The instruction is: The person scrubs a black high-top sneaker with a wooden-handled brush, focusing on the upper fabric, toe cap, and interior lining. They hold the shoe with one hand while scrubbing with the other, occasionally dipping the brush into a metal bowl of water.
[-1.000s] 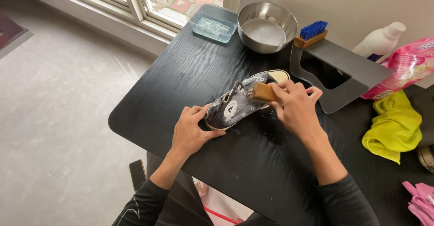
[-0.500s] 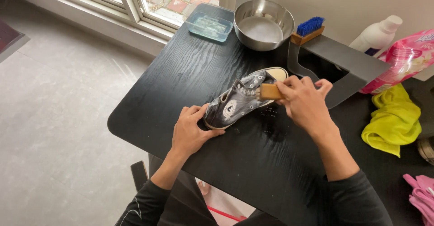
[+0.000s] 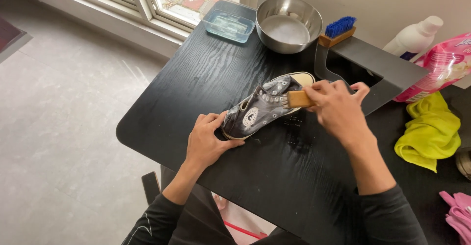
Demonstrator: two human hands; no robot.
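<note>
The left hand (image 3: 208, 142) presses the shoe (image 3: 262, 108) flat on the table (image 3: 196, 83) while the right hand (image 3: 338, 110) grips a brush (image 3: 298, 99), and a hard scrub could make the wet shoe slide away.

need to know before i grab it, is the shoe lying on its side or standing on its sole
On its side. The dark high-top shoe shows its round ankle patch facing up, pinned by the left hand.

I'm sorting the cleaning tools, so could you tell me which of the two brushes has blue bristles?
The brush with blue bristles lies unused beside the metal bowl. The other, a plain wooden brush, is in the right hand against the shoe.
</note>
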